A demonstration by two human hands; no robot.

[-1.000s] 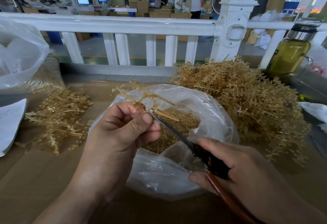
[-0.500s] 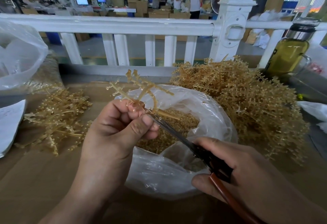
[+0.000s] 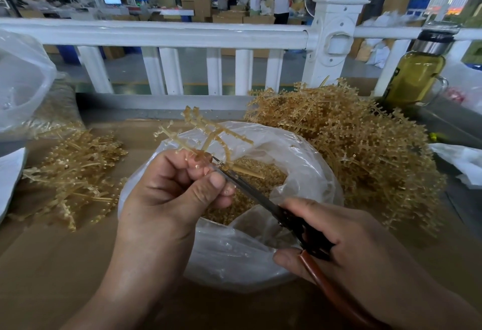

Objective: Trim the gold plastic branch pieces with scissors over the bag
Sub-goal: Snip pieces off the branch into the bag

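Gold branch (image 3: 217, 131) in left hand (image 3: 169, 195), over bag (image 3: 309, 165)

Scissors (image 3: 250, 190) at branch (image 3: 208, 134) over bag (image 3: 300, 152)

Bare tabletop (image 3: 52, 264) along near edge & near-left corner: open room for a hand. Centre taken by bag (image 3: 307, 157); over its mouth, left hand (image 3: 167, 199) w/ branch piece (image 3: 214, 131) & right hand (image 3: 360, 246) w/ scissors (image 3: 250, 188). Big pile of gold branches (image 3: 365, 152) blocks right side, up against bag. Smaller pile (image 3: 75, 170) twd left edge; bare strip btwn it & bag. White railing (image 3: 156, 33) walls far edge. Bottle (image 3: 414, 76) at far-right corner, clear plastic sack (image 3: 20, 81) at far-left.
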